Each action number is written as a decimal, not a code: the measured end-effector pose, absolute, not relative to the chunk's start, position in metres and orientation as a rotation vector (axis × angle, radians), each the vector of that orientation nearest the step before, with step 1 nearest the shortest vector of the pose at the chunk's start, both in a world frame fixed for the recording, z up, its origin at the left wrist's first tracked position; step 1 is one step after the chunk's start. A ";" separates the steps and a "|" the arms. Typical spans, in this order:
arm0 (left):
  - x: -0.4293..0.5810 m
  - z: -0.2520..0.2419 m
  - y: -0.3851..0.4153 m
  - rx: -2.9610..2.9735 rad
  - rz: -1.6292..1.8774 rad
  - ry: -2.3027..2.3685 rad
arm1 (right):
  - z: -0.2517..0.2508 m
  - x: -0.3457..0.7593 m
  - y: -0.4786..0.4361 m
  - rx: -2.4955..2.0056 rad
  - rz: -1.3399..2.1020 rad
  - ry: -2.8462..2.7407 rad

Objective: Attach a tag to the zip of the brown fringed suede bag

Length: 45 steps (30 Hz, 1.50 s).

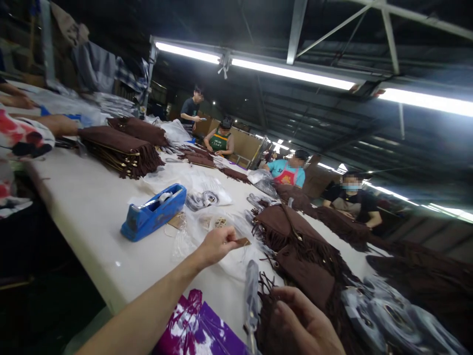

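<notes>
Left hand (216, 245) is stretched out over the middle of the desk (84, 207), grip pinched together on a small brown card (242, 241). The card sticks out flat past the fingertips, just above some crinkly clear plastic bags (207, 197) spread on the desk top.

Right hand (306, 323) is way down at the bottom edge, close to the camera. Its fingers are curled over a brown fringed bag (266, 325), so that grip looks clamped on the bag. The bag sits at the near edge of the desk, and its fringe is touching a heap of more brown bags (295, 236) that runs off to the right.

Other stuff around:
- a blue tape dispenser (153, 213) to the left of the left hand, near it but not touching
- a tall stack of folded brown pieces (118, 150) further up the desk on the left
- a purple shiny sheet (199, 325) hanging at the near edge, under the left forearm
- a floral sleeve (18, 138) of somebody at the far left

4 other people are across the desk: 1 standing (191, 111), 1 in green (220, 138), 1 in teal (290, 167) and 1 in black (353, 197). Long light tubes (258, 64) run overhead.
</notes>
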<state>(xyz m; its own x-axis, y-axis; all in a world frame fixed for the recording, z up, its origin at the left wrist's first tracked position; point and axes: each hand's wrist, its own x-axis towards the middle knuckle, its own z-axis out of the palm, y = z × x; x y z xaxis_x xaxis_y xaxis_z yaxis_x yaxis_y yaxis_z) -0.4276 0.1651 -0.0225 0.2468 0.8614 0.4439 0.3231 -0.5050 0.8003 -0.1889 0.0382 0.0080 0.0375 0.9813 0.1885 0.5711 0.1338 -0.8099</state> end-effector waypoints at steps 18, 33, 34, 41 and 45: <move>-0.420 -0.036 0.169 1.930 1.322 0.845 | -0.008 -0.221 0.062 -1.157 1.732 -1.083; -0.361 -0.033 0.126 1.871 0.938 0.496 | 0.046 -0.152 0.001 -0.878 1.204 -0.841; -0.361 -0.031 0.119 1.911 0.936 0.528 | 0.048 -0.149 -0.001 -0.851 1.199 -0.821; -0.389 -0.035 0.068 2.534 0.758 0.602 | 0.045 -0.110 -0.005 -1.304 0.835 -1.270; -0.383 -0.045 0.059 2.674 0.661 0.332 | 0.024 -0.124 0.007 -1.238 1.092 -1.283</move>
